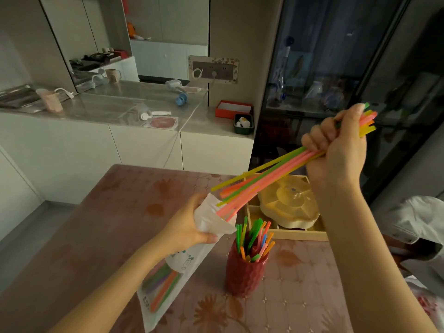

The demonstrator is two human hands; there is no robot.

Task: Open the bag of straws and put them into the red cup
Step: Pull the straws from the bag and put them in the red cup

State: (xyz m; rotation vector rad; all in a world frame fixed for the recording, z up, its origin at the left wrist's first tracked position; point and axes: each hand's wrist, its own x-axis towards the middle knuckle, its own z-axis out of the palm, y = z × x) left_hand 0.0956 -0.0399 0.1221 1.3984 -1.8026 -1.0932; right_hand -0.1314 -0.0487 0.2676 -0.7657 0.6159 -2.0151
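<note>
My right hand (338,145) is raised at the upper right, closed around a bundle of coloured straws (262,181) that slants down to the left. Their lower ends sit at the open mouth of the white straw bag (168,280), apparently just clear of it. My left hand (192,224) grips the bag near its crumpled top; the bag hangs down to the table with several straws visible inside. The red textured cup (245,272) stands on the table just right of the bag, holding several coloured straws upright.
The pink flowered table (108,224) carries a wooden tray (288,234) with a yellow lidded dish (290,203) behind the cup. A white counter with cups and small items runs along the back left. A dark glass cabinet stands at the right.
</note>
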